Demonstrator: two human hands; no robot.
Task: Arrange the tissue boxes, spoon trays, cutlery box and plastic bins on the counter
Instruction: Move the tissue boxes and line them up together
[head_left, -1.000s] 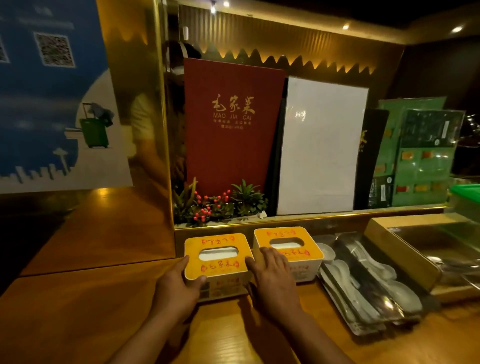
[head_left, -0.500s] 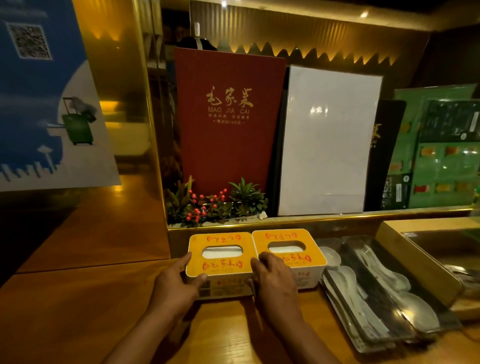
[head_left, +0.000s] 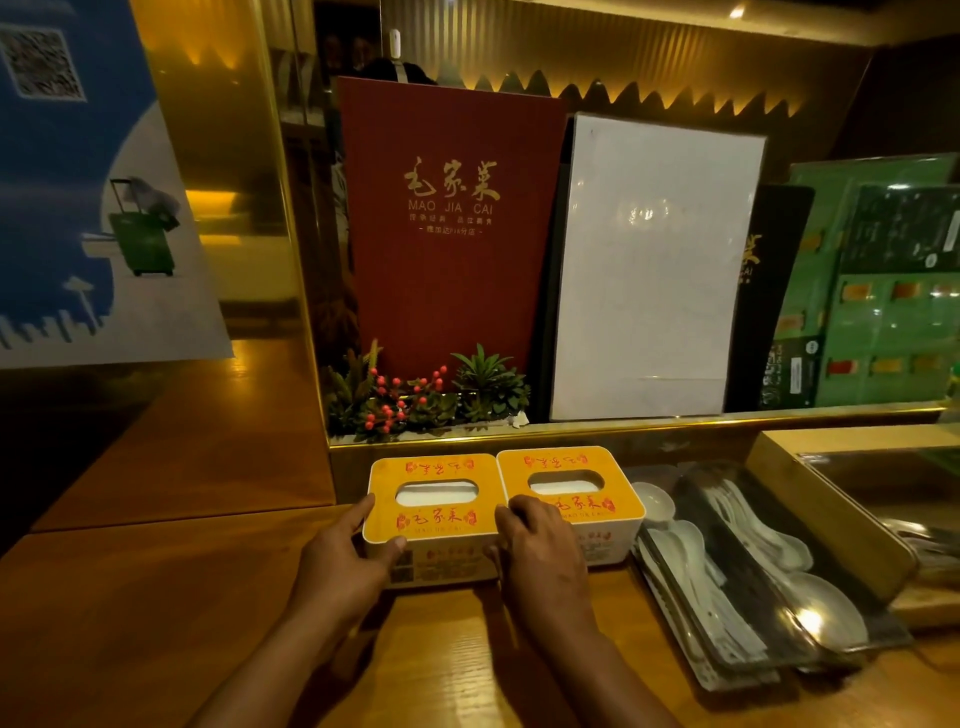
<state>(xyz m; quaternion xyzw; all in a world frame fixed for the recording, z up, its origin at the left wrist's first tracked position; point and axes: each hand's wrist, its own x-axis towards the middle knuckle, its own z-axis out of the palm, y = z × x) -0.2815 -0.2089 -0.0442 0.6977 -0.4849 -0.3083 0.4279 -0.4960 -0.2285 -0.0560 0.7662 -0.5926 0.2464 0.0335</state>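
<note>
Yellow-lidded left tissue box (head_left: 435, 499), touching its twin (head_left: 569, 486), is clasped between left hand (head_left: 340, 558) and right hand (head_left: 540, 551).

A restaurant service station. A tall red menu (head_left: 447, 228) stamped in gold "MAO JIA CAI" leans on a gilt ledge beside a white laminated sheet (head_left: 649, 270) and green picture menus (head_left: 878, 312). On the wooden counter (head_left: 156, 623) below sit two yellow-topped tissue boxes (head_left: 434, 499) carrying the same characters, and trays of white ceramic soup spoons (head_left: 737, 566).
</note>
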